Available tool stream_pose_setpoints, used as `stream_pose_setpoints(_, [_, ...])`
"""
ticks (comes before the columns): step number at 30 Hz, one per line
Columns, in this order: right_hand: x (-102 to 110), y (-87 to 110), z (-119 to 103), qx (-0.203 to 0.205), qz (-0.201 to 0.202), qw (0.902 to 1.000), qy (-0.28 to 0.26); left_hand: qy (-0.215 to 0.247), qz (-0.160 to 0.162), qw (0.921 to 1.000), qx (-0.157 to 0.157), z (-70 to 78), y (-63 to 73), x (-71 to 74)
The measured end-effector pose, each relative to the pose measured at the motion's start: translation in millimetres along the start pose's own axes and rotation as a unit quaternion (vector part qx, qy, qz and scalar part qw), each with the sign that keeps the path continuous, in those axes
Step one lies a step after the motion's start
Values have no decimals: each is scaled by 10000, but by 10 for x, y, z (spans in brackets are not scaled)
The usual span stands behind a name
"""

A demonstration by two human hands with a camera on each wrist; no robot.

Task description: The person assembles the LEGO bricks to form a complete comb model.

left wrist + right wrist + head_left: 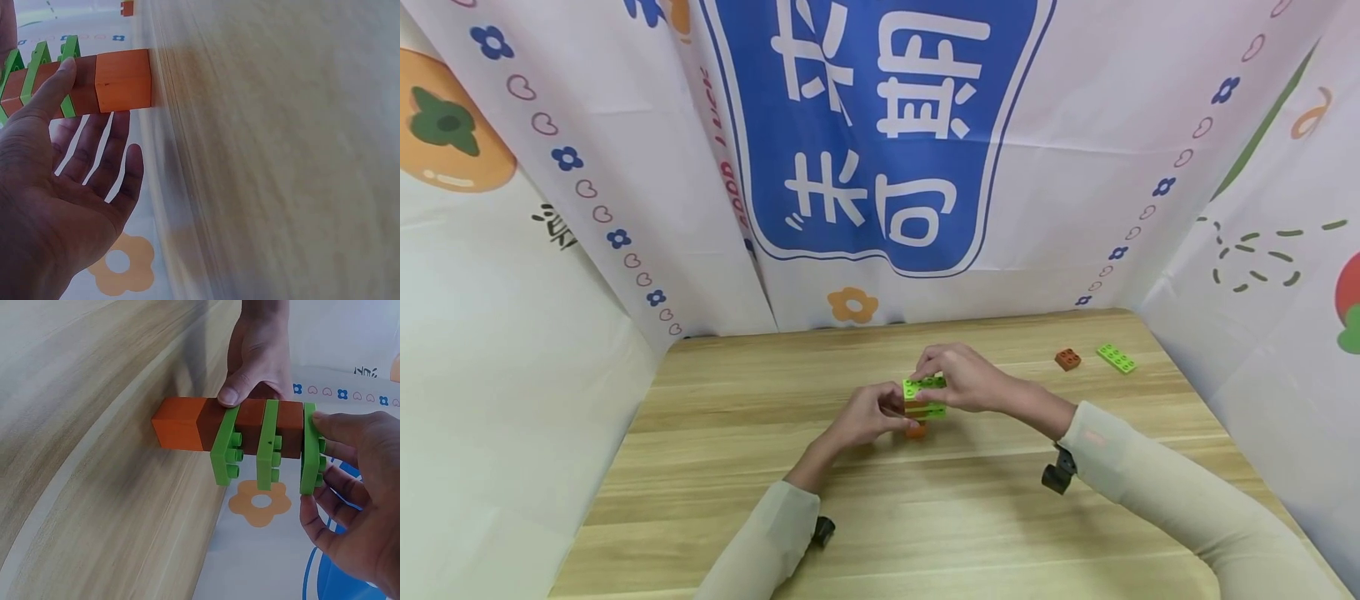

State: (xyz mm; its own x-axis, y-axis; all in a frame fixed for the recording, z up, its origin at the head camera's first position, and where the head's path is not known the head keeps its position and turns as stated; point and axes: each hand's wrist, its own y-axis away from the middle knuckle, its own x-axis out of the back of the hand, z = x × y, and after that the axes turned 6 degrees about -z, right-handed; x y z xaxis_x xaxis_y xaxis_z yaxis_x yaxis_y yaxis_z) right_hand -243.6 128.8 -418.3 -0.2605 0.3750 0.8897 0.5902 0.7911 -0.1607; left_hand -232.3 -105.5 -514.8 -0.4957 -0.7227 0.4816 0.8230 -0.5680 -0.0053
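Note:
A tower of toy building bricks stands upright on the wooden table, an orange brick (182, 424) at its base. Above it, brown bricks (250, 422) alternate with three bright green studded plates, which stick out to one side. My left hand (867, 415) grips the tower low down, its thumb (59, 84) against the lower bricks and its fingers behind. At the top, my right hand (967, 379) pinches the uppermost green plate (310, 450) by its ends. That plate sits against the brown brick under it; whether it is fully pressed on I cannot tell.
On the table (715, 467), toward the back right, lie a loose brown brick (1067, 359) and a loose green plate (1116, 357). Printed cloth (880, 292) hangs behind the table and along both sides. A small dark camera (1058, 473) hangs at the right sleeve.

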Motion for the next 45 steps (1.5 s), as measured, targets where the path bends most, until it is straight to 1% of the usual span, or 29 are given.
stream_pose_setpoints(5, [-12, -10, -4, -7, 1, 10000, 31, -3, 9, 10000, 46, -7, 5, 13])
stream_pose_setpoints(15, [-38, -23, 33, -103, 75, 9998, -137, -129, -38, 9999, -65, -43, 4, 36])
stream_pose_setpoints(25, [-1, 3, 89, 141, 42, 9990, -425, -133, -34, 9999, -44, -37, -6, 40])
stream_pose_setpoints(32, [82, 99, 221, -8, -68, 9986, -518, -151, -13, 9999, -19, -33, -22, 23])
stream_pose_setpoints(38, [159, 235, 374, -57, 79, 9987, -502, -165, 46, 9998, 69, -22, -21, 2])
stream_pose_setpoints(45, [251, 427, 535, -220, 158, 9988, -417, -140, 56, 9999, 73, -26, -10, -4])
